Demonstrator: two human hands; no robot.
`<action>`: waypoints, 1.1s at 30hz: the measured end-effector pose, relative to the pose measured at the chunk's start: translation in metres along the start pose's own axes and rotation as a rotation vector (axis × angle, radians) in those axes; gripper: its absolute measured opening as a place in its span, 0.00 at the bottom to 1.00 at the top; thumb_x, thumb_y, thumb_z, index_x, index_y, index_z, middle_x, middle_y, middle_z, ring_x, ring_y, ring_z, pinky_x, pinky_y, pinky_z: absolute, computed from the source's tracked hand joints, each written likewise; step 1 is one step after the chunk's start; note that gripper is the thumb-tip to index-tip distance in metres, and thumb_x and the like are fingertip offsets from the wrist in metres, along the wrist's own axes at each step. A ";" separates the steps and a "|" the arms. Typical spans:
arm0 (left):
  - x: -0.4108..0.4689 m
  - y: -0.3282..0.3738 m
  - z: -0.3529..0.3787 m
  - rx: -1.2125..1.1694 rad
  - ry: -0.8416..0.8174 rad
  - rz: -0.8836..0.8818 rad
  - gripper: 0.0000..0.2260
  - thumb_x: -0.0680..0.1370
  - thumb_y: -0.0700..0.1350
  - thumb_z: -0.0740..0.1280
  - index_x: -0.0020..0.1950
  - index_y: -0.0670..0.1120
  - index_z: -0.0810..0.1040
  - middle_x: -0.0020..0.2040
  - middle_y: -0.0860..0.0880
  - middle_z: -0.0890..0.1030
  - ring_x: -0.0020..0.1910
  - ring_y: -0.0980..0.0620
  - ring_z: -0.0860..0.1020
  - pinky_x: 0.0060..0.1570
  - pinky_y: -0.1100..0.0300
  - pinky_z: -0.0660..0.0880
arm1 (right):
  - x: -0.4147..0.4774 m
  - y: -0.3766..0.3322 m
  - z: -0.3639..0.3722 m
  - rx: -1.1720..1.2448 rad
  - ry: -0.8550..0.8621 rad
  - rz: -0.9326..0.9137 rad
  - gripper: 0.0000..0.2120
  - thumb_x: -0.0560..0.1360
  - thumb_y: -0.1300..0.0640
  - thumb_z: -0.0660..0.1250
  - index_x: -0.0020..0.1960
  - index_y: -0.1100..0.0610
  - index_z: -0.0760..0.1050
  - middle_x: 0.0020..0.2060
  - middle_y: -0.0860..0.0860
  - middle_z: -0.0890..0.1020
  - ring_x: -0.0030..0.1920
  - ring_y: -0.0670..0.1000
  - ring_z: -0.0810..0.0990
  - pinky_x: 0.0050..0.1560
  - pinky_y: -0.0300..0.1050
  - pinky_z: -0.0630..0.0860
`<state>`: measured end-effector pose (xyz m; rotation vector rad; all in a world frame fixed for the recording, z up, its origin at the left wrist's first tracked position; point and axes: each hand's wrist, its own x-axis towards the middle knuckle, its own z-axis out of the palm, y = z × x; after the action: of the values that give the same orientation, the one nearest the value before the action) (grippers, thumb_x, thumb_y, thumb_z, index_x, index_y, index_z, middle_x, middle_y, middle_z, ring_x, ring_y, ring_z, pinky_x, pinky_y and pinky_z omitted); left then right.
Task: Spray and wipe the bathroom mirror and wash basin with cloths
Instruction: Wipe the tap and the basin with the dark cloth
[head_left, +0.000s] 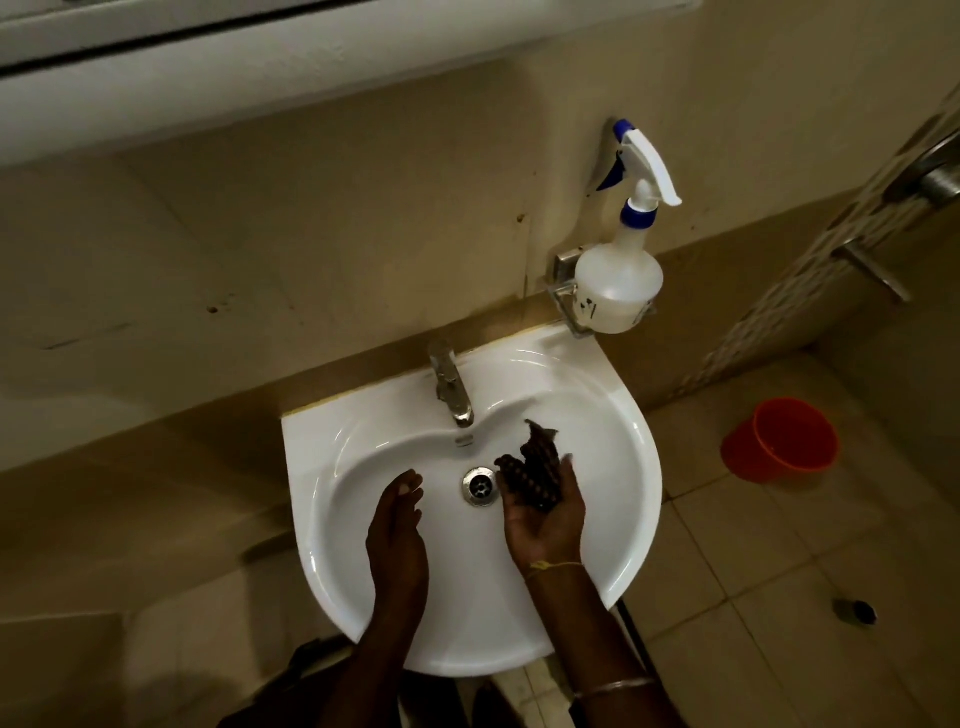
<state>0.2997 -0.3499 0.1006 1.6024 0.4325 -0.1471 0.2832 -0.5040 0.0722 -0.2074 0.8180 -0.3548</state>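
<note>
The white wash basin (636, 457) is fixed to the beige tiled wall below me, with a chrome tap (452, 389) and a drain (480, 486). My right hand (545, 525) is palm up over the bowl, right of the drain, and holds a bunched dark patterned cloth (532, 470) in its cupped fingers. My left hand (397, 530) hovers in the bowl left of the drain, fingers relaxed and holding nothing. A white spray bottle (618, 280) with a blue nozzle stands in a wall-mounted metal holder above the basin's right corner. The mirror's lower frame (208, 67) runs along the top.
An orange bucket (779, 441) stands on the tiled floor to the right of the basin. A small dark object (854, 610) lies on the floor further right. Metal fittings (930, 176) stick out of the right wall.
</note>
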 end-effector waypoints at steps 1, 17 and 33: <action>0.000 0.000 -0.001 0.001 0.001 -0.002 0.12 0.86 0.45 0.61 0.66 0.52 0.81 0.62 0.53 0.84 0.63 0.52 0.81 0.69 0.46 0.75 | -0.001 0.002 0.001 -0.028 -0.031 -0.004 0.23 0.82 0.52 0.64 0.73 0.62 0.73 0.64 0.60 0.79 0.60 0.61 0.79 0.68 0.57 0.75; 0.018 0.010 0.005 0.075 -0.075 0.040 0.12 0.86 0.50 0.62 0.66 0.59 0.80 0.65 0.58 0.82 0.65 0.58 0.78 0.70 0.54 0.71 | 0.072 0.021 0.070 -0.248 0.363 -0.390 0.18 0.86 0.54 0.59 0.74 0.54 0.64 0.61 0.54 0.78 0.55 0.60 0.81 0.53 0.51 0.78; 0.044 0.023 0.000 0.251 -0.077 0.132 0.16 0.88 0.50 0.57 0.73 0.53 0.77 0.71 0.55 0.77 0.69 0.59 0.73 0.69 0.62 0.63 | 0.064 0.091 0.067 -0.638 0.149 -0.233 0.41 0.76 0.29 0.59 0.80 0.54 0.61 0.70 0.54 0.72 0.70 0.57 0.72 0.73 0.54 0.68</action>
<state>0.3485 -0.3418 0.1064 1.8600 0.2546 -0.1670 0.3943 -0.4416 0.0454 -0.8849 1.0405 -0.3203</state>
